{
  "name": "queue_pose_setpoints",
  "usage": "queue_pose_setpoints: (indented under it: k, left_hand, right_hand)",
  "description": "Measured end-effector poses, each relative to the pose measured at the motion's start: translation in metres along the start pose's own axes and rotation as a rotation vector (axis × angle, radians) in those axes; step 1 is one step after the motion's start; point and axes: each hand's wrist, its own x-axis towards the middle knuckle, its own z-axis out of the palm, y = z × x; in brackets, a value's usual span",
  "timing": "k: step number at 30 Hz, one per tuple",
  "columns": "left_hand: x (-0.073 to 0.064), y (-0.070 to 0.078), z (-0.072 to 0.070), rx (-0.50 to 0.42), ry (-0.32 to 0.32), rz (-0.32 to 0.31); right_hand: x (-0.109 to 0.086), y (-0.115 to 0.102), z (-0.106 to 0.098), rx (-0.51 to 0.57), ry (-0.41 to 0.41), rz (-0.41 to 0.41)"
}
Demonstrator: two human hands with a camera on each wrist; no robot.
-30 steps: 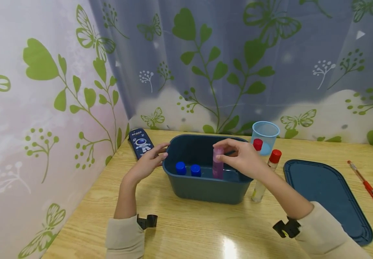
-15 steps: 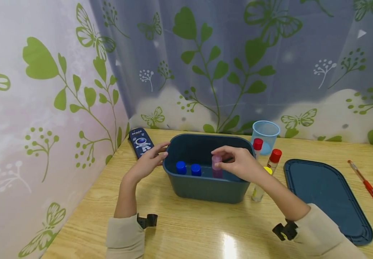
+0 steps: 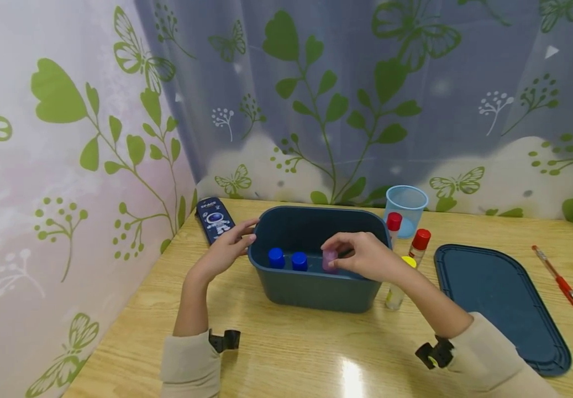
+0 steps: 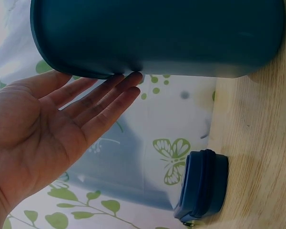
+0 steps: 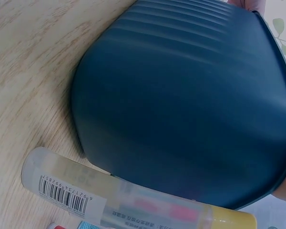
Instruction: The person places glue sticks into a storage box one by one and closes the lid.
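Note:
A dark blue-green plastic bin [image 3: 316,294] stands on the table. Over its right end reaches my right hand [image 3: 369,257], thumb and fingers pinching a translucent pink-purple tube [image 3: 329,261] upright inside; the bin's front wall hides its lower part. Two blue-capped containers, one with its cap [image 3: 276,258] further left and the other cap [image 3: 299,261] nearer the tube, stand in the bin with their bodies mostly hidden. At the left end, my left hand [image 3: 225,251] rests extended fingers against the outer wall under the rim, as the left wrist view shows with the bin wall [image 4: 157,38].
Right of the bin stand a yellow-capped bottle [image 5: 133,198] with a barcode label and two red-capped ones [image 3: 420,240]. A clear blue cup [image 3: 407,205] is behind them. A dark lid [image 3: 500,304] and red pen [image 3: 560,279] lie further right. An astronaut-print case [image 3: 216,220] lies back left.
My right hand has lowered the pink-purple tube deeper into the bin and shifted slightly left. The left hand has stayed at the bin's left end.

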Motion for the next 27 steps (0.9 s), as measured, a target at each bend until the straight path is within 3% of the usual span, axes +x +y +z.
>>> queue_pose_setpoints:
  k: [10, 27]
  left_hand:
    - [-0.0019, 0.0013, 0.0004, -0.002, 0.001, 0.002]
    - [-0.0014, 0.0018, 0.0005, -0.001, -0.001, 0.006]
  right_hand:
    - [-0.0002, 0.0014, 0.0012, -0.031, -0.021, -0.027]
    - [-0.0015, 0.0014, 0.0000, 0.020, -0.041, -0.030]
